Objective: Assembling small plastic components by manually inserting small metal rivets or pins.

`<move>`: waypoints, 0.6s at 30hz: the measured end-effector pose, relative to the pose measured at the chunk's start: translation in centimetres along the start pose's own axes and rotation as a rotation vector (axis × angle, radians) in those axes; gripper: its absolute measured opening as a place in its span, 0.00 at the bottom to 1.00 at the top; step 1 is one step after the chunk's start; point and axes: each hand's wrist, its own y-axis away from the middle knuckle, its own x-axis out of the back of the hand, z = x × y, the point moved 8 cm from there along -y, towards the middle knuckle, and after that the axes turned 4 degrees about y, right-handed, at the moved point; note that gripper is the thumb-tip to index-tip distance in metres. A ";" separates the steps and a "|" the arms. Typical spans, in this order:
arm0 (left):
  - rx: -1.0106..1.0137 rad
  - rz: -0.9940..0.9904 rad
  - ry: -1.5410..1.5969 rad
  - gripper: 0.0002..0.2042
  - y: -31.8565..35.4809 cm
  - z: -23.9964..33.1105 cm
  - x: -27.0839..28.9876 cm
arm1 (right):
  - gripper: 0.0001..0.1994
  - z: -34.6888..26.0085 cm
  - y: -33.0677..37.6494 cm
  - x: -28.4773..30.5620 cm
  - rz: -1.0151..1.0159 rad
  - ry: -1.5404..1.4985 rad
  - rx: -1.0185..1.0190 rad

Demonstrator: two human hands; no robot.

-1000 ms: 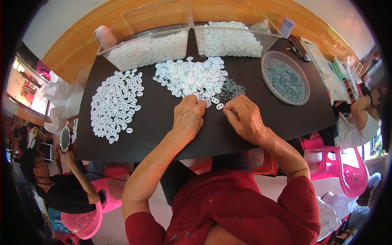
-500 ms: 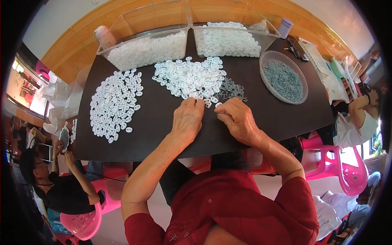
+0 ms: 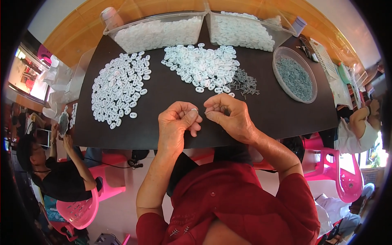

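Note:
My left hand (image 3: 176,120) is closed, pinching a small white oval plastic piece (image 3: 194,109) between thumb and forefinger. Close beside it, my right hand (image 3: 230,116) has thumb and forefinger pressed together; whatever is between their tips is too small to make out. Both hands are raised over the near part of the dark table (image 3: 261,118). Beyond them lies a loose heap of white oval pieces with two holes (image 3: 200,67). Short grey pins (image 3: 245,83) are scattered at that heap's right edge. A second spread of white oval pieces (image 3: 118,90) covers the table's left side.
Two clear plastic bins (image 3: 159,34) (image 3: 245,32) full of white pieces stand at the back. A round clear tub (image 3: 313,96) of grey pins is at the right. Two people work nearby, one at left (image 3: 61,175), one at far right (image 3: 359,120). Pink chairs (image 3: 83,208) flank me.
Both hands have drawn back from the heap's near edge toward me. My left hand has turned palm inward, with a white piece now showing in its fingertips. The whole view has shifted slightly.

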 end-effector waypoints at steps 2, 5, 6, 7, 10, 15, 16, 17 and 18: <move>0.006 -0.029 0.050 0.04 0.6 0.1 -0.4 | 0.10 -0.1 -0.1 -0.3 -0.020 -0.036 -0.007; -0.016 -0.001 0.072 0.04 1.2 0.2 -0.3 | 0.10 -0.8 0.0 -0.7 -0.041 -0.048 0.005; -0.019 0.005 0.080 0.04 1.3 0.3 -0.3 | 0.10 -1.1 0.0 -0.8 -0.042 -0.025 0.025; -0.022 0.011 0.088 0.04 1.4 0.3 -0.2 | 0.10 -1.2 0.1 -1.0 -0.044 -0.022 0.024; -0.040 0.010 0.073 0.05 1.7 0.2 0.0 | 0.10 -1.5 0.1 -1.3 -0.048 -0.054 0.052; -0.080 0.005 0.036 0.05 2.0 0.4 0.1 | 0.09 -2.8 0.0 -1.6 -0.025 0.057 0.193; -0.091 0.005 0.016 0.05 2.0 0.4 0.2 | 0.09 -2.8 0.0 -1.6 -0.026 0.057 0.193; -0.091 0.006 0.017 0.05 2.1 0.4 0.2 | 0.09 -2.7 -0.1 -1.7 -0.037 0.081 0.179; -0.088 0.020 -0.012 0.05 2.1 0.4 0.2 | 0.09 -2.6 -0.2 -1.7 -0.047 0.104 0.164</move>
